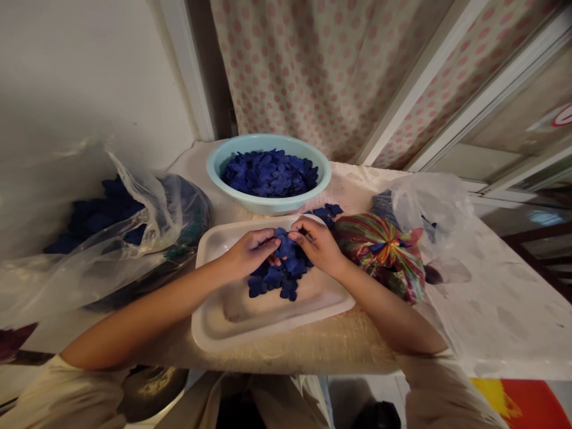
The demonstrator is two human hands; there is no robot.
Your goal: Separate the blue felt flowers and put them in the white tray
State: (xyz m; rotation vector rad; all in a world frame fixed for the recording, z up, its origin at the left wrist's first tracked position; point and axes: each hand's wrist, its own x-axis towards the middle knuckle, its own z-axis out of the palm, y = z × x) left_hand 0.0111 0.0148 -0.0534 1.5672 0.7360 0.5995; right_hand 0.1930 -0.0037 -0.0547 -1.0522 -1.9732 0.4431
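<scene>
Between my two hands is a dark blue artificial flower piece [283, 243] with rounded petals. My left hand [255, 252] pinches its left side with thumb and fingertips. On the other side my right hand [318, 243] grips the upper right edge the same way. Both hands are over a white tray [210, 322]. Below them, several more blue flower pieces [273, 277] lie in a loose pile in the tray, partly hidden by the hands.
A light blue basin [268, 205] heaped with blue flower pieces stands behind the tray. Clear plastic bags [156, 223] holding blue pieces lie at left. To the right sit a knotted multicoloured bag [379, 253] and another clear bag [438, 202]. Loose pieces [328, 211] lie beside the basin.
</scene>
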